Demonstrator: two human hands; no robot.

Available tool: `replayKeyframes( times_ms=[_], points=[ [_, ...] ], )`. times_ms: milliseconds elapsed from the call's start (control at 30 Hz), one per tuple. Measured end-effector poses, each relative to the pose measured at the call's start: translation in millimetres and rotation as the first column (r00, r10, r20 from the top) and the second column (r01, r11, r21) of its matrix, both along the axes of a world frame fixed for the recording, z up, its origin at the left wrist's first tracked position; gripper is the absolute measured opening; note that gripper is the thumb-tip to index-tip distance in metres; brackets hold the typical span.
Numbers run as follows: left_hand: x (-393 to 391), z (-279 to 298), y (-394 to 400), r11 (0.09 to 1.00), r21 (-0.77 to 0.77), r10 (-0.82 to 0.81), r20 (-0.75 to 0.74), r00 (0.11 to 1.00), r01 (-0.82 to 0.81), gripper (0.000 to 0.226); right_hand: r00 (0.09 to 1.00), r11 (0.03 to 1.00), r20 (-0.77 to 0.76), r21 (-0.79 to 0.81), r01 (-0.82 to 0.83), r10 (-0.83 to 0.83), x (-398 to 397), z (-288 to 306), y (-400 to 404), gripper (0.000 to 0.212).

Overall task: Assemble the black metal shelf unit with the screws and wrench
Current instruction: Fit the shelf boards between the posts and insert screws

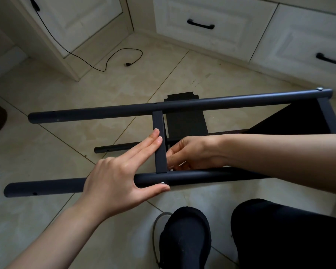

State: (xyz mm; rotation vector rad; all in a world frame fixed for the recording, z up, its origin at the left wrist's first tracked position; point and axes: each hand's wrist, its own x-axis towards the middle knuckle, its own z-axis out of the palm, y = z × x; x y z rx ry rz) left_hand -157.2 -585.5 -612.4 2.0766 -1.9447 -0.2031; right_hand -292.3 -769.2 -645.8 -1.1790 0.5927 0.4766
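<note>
The black metal shelf frame lies on its side on the tiled floor. Its near round tube point(47, 186) and far round tube point(202, 104) run left to right, joined by a flat crossbar point(159, 129). My left hand point(120, 175) lies across the near tube, straight fingers pressing the crossbar and thumb beside a silver screw head point(162, 183). My right hand point(190, 154) reaches behind the crossbar's lower end with fingers curled; what they pinch is hidden. Another screw point(319, 88) sits at the far tube's right end.
A black shelf panel point(184, 121) and a short loose tube point(114, 148) lie on the floor under the frame. A black cable with plug point(127, 64) trails from the white cabinets point(202, 22). My black-clad foot point(184, 237) and knee point(289, 230) sit at the bottom.
</note>
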Motion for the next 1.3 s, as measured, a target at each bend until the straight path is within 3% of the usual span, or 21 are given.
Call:
replayKeyframes(
  times_ms=[267,733,1000,1300],
  points=[
    [-0.4,0.7,-0.2,1.000,-0.001,-0.008,0.006,1.000,0.008,0.090,0.990,0.994,-0.096,-0.002,-0.105,0.104,4.4,1.5,-0.1,0.017],
    [1.4,-0.5,-0.5,1.000,0.007,-0.011,0.014,1.000,0.011,0.090,0.985,0.997,-0.153,0.030,-0.073,0.077,5.4,-1.4,-7.2,0.014],
    [0.9,0.3,-0.5,1.000,0.010,-0.010,0.019,1.000,0.010,0.090,0.993,0.995,-0.064,0.012,-0.099,0.100,4.0,-0.1,-2.4,0.017],
    [-0.2,1.2,-1.0,1.000,0.006,-0.014,0.015,1.000,0.014,0.090,0.984,0.990,-0.111,0.014,-0.138,0.139,7.0,4.6,-8.5,0.014]
  ],
)
